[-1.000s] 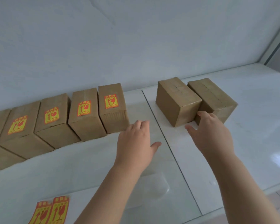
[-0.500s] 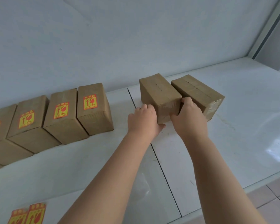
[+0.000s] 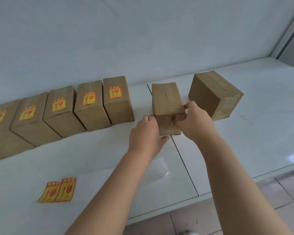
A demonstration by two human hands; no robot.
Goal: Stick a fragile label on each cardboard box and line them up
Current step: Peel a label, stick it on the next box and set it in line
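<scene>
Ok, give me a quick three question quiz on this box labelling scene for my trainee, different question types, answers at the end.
1. True or false: the box gripped by the left hand and right hand already bears a fragile label.
2. Where do the spare labels lie? A) on the table, near left; B) on the gripped box; C) on the floor.
3. Fill in: ___ boxes in view show no label on top.
Key: 1 false; 2 A; 3 two, the gripped one and the right box.
</scene>
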